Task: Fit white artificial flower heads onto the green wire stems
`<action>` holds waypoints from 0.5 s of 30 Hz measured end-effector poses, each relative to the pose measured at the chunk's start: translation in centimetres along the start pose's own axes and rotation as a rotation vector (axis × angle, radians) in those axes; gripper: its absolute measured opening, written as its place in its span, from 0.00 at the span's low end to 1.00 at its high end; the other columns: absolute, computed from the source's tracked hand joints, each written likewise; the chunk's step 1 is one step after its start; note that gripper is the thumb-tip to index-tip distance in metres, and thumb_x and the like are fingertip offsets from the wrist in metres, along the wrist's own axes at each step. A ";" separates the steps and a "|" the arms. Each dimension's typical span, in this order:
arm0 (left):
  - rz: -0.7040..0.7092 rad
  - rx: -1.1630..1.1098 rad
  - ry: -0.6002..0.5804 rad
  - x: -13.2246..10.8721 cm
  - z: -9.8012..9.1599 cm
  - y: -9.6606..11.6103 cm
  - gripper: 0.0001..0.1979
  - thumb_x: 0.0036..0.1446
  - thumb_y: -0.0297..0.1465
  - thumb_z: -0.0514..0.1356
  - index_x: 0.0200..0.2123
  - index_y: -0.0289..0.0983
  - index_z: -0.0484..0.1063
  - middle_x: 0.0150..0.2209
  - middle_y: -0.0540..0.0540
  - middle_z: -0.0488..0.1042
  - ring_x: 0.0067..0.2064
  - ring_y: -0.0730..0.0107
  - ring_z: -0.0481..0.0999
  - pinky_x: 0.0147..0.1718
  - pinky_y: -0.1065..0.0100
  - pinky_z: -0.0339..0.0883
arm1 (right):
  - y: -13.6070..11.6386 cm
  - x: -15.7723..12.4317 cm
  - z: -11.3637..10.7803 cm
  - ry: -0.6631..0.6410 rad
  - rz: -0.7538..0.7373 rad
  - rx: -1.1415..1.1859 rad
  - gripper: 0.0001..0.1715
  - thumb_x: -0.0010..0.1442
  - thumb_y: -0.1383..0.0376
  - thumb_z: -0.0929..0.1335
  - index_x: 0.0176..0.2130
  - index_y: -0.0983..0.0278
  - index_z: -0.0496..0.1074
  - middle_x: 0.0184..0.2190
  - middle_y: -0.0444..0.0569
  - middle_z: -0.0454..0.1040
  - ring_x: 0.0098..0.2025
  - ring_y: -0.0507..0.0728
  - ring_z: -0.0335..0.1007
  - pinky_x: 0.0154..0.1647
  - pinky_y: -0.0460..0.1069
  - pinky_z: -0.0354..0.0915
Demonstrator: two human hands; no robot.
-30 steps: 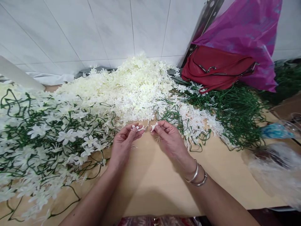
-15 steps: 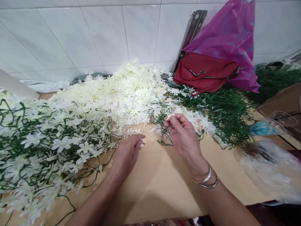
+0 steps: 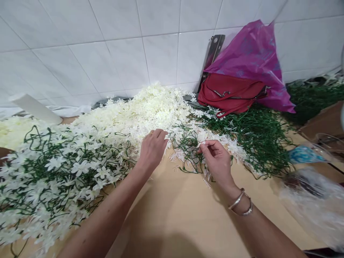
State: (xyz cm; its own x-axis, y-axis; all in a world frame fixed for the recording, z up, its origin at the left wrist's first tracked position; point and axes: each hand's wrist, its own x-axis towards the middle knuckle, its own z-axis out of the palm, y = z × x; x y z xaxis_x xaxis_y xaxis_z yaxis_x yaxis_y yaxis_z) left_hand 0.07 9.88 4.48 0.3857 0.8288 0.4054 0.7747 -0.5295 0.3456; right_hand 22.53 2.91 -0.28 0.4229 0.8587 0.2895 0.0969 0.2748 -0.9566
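My left hand (image 3: 153,148) is at the near edge of a heap of loose white artificial flowers (image 3: 158,107). Its fingers are bent down and close together, and their tips and anything in them are hidden. A small white flower piece (image 3: 202,143) is pinched between the thumb and fingers of my right hand (image 3: 217,159), which wears metal bangles. Just left of that hand lie green plastic stems (image 3: 188,143) and thin white stamen-like bits (image 3: 177,156). White flowers on green stems (image 3: 77,168) are piled on the left.
Bare green stems (image 3: 258,139) form a pile at right, below a red handbag (image 3: 233,93) and a purple plastic bag (image 3: 249,53) by the tiled wall (image 3: 158,53). Clear plastic bags (image 3: 317,208) lie at the table's right. A white post (image 3: 37,109) leans at left.
My left hand has moved forward to the flower heap. My right hand has moved slightly right and down in view, still pinching the small white piece. The view has tilted up.
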 end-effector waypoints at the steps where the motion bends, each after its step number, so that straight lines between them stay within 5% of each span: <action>1: -0.016 -0.065 0.026 1.1 0.8 0.0 0.10 0.66 0.26 0.60 0.48 0.38 0.78 0.49 0.37 0.79 0.51 0.49 0.76 0.50 0.56 0.66 | 0.2 -0.2 -0.1 -0.012 -0.023 -0.041 0.10 0.61 0.57 0.75 0.38 0.59 0.76 0.31 0.44 0.77 0.34 0.57 0.74 0.38 0.52 0.67; 4: -0.019 -0.126 0.064 3.4 2.5 -0.2 0.06 0.63 0.24 0.62 0.39 0.38 0.79 0.42 0.39 0.80 0.45 0.52 0.77 0.47 0.58 0.66 | 0.6 -0.7 -0.6 -0.041 -0.072 -0.135 0.08 0.63 0.57 0.74 0.38 0.58 0.77 0.32 0.45 0.78 0.35 0.58 0.74 0.40 0.52 0.67; 7: -0.014 -0.188 0.113 3.7 2.2 -0.4 0.07 0.64 0.27 0.61 0.36 0.39 0.79 0.39 0.42 0.81 0.40 0.57 0.77 0.44 0.61 0.67 | 0.5 -0.8 -0.9 -0.045 -0.080 -0.151 0.08 0.64 0.57 0.73 0.38 0.59 0.77 0.31 0.45 0.78 0.35 0.58 0.73 0.40 0.52 0.66; 12: -0.237 -0.630 0.278 0.9 -0.9 0.0 0.12 0.63 0.36 0.66 0.49 0.42 0.76 0.39 0.47 0.79 0.35 0.66 0.79 0.33 0.68 0.66 | -0.1 -1.1 -0.8 -0.099 -0.106 -0.178 0.06 0.66 0.58 0.71 0.39 0.58 0.77 0.33 0.45 0.77 0.37 0.58 0.73 0.42 0.52 0.66; 15: -0.376 -0.950 0.201 -1.6 -2.1 0.5 0.24 0.59 0.37 0.69 0.58 0.43 0.71 0.38 0.50 0.76 0.36 0.68 0.81 0.32 0.71 0.67 | 0.0 -1.6 -0.5 -0.153 -0.093 -0.187 0.07 0.67 0.58 0.71 0.39 0.58 0.76 0.33 0.45 0.77 0.37 0.58 0.72 0.41 0.52 0.65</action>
State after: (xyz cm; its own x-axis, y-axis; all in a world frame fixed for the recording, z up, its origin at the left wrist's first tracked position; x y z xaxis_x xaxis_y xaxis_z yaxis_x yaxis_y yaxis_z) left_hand -1.25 7.91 5.75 0.0425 0.9706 0.2370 0.0804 -0.2398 0.9675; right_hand 22.26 1.32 -0.81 0.2646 0.8929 0.3643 0.2999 0.2828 -0.9111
